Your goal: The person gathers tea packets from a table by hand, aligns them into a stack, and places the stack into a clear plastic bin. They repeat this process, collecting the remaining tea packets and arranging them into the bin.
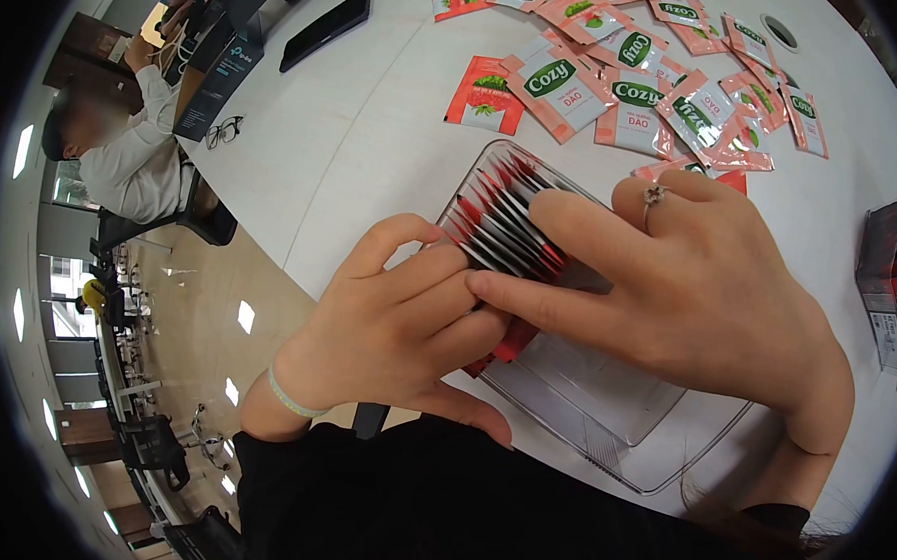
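A clear plastic box (603,407) on the table holds a row of thin sachets (501,217), standing on edge and packed closely at its far left end. Bent around the near left side of the row, the fingers of my left hand (402,323) press against the sachets, thumb pointing down. My right hand (684,275), with a ring on one finger, grips the row from the right, its thumb tip meeting my left fingers. Red sachet ends (511,343) show below my hands. Part of the row is hidden under my fingers.
Pink and white Cozy sachets (637,93) lie in a loose pile beyond the box. A black phone (325,29), glasses (225,131) and a dark tp-link box (220,80) are on the left. A clear container (887,279) stands at right. A person (134,156) sits at left.
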`<action>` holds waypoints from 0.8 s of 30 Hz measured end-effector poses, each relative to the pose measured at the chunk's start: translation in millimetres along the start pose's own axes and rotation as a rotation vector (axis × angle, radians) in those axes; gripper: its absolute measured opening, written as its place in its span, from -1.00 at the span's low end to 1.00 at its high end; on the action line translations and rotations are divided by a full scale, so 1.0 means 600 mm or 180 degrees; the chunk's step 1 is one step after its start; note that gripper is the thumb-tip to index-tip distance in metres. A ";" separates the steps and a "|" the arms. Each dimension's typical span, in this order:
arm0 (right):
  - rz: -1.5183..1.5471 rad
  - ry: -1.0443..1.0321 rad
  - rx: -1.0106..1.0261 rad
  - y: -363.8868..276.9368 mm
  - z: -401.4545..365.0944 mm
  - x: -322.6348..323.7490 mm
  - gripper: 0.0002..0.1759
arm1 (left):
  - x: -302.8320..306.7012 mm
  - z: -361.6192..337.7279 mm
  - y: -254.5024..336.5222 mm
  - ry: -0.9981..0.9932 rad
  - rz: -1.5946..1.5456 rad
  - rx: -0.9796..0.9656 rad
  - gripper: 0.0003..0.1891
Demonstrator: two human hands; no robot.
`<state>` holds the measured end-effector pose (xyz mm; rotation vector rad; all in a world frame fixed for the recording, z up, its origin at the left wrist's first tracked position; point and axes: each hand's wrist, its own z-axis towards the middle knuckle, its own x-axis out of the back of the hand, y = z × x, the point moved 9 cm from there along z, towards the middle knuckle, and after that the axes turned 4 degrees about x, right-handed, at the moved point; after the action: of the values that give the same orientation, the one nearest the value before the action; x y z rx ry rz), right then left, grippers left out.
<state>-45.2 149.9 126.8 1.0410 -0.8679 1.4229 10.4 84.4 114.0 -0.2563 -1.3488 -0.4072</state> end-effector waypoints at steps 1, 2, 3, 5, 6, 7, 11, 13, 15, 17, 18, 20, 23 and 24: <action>0.0003 -0.0001 -0.0001 -0.001 0.000 0.001 -0.58 | -0.002 -0.001 0.001 -0.0047 -0.0026 -0.0093 -0.34; -0.0066 -0.0046 -0.0003 -0.001 0.000 0.000 -0.54 | -0.004 -0.002 0.002 -0.0093 -0.0052 -0.0187 -0.26; -0.0138 -0.0090 -0.0004 -0.001 0.000 -0.001 -0.51 | -0.005 0.000 -0.004 -0.0092 -0.0053 -0.0188 -0.26; -0.0199 -0.0039 -0.0001 -0.001 0.000 -0.002 -0.51 | 0.001 0.000 -0.005 0.0018 -0.0436 -0.0412 -0.23; -0.0259 0.0012 0.0001 -0.001 0.001 -0.001 -0.52 | 0.002 -0.002 -0.007 0.0019 -0.0435 -0.0408 -0.23; -0.0257 0.0010 0.0007 -0.002 0.001 -0.001 -0.52 | -0.002 -0.004 -0.008 -0.0085 -0.0443 -0.0426 -0.21; -0.0305 -0.0098 0.0041 -0.003 0.003 -0.001 -0.53 | -0.012 -0.002 -0.005 -0.0372 -0.0245 -0.0400 -0.21; -0.0293 -0.0138 0.0040 -0.003 0.003 -0.003 -0.54 | -0.015 0.002 -0.004 -0.0318 -0.0168 -0.0386 -0.24; -0.0267 -0.0064 0.0012 -0.002 0.002 -0.002 -0.55 | -0.017 0.006 -0.002 -0.0270 -0.0087 -0.0376 -0.26; -0.0264 -0.0020 0.0015 -0.001 0.001 -0.002 -0.57 | -0.016 0.008 -0.002 -0.0184 0.0022 -0.0320 -0.28; -0.0256 0.0029 0.0016 -0.002 0.001 -0.001 -0.59 | -0.016 0.010 -0.001 -0.0189 0.0019 -0.0326 -0.28; -0.0250 0.0022 -0.0029 -0.001 0.001 -0.002 -0.60 | -0.014 0.014 0.001 -0.0144 0.0192 -0.0337 -0.27; -0.0205 0.0013 -0.0080 0.000 0.000 -0.003 -0.63 | -0.006 0.015 0.001 0.0245 0.0159 -0.0342 -0.35; -0.0159 0.0015 -0.0086 0.001 0.000 -0.003 -0.65 | -0.006 0.013 0.000 0.0240 0.0161 -0.0344 -0.35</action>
<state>-45.6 149.3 125.2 1.0318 -0.8499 1.3678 3.0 87.8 112.1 -0.3607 -1.2456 -0.4437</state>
